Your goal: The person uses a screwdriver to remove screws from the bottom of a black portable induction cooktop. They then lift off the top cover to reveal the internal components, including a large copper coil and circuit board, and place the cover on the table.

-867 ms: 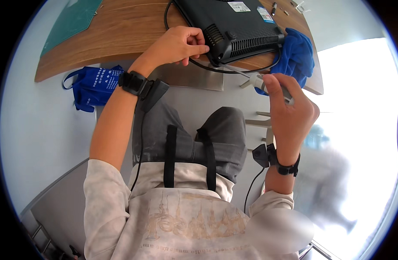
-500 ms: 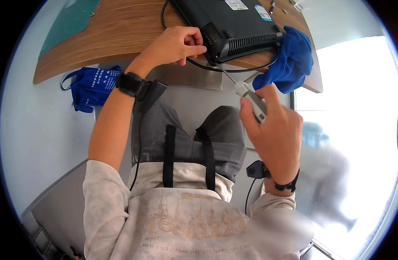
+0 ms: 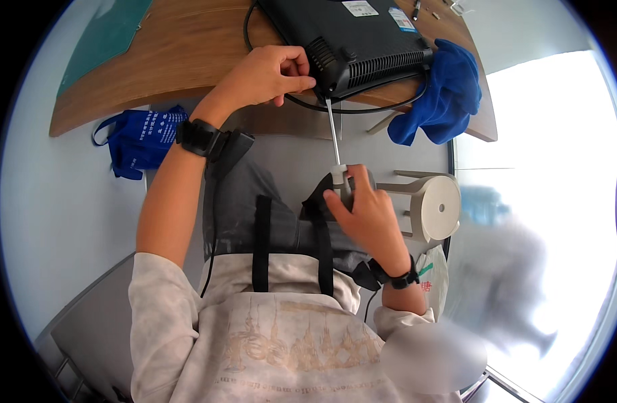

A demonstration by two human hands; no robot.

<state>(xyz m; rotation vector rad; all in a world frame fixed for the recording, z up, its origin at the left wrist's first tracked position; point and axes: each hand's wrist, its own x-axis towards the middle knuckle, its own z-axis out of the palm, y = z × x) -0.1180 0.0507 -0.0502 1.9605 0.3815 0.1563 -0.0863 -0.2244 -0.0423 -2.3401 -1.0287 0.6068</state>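
Brown wooden table (image 3: 181,67) across the top of my feed, pale floor below, and super bright glass off to the right. Sitting at the table's front edge is a black vented appliance (image 3: 348,37), and with those little feet facing up I'd guess it's belly-up. Its near corner pokes right to the edge, probably so it can be reached from below and in front.

Right hand (image 3: 365,215) is wrapped around the pale grey handle of a screwdriver (image 3: 335,153), metal shaft pointing up at that corner. Tip's right by it, but from my end I can't tell if it's actually touching. Thumb and index sit up near the collar, which I reckon is for steering.

Left hand (image 3: 268,75) is half curled with the thumb at the appliance's corner. Maybe it's steadying the casing, but I honestly can't tell whether those fingers are pinching anything.

Black cable (image 3: 382,110) loops in front of the edge, and a blue cloth (image 3: 449,94) droops over it on the right, just beside the appliance.
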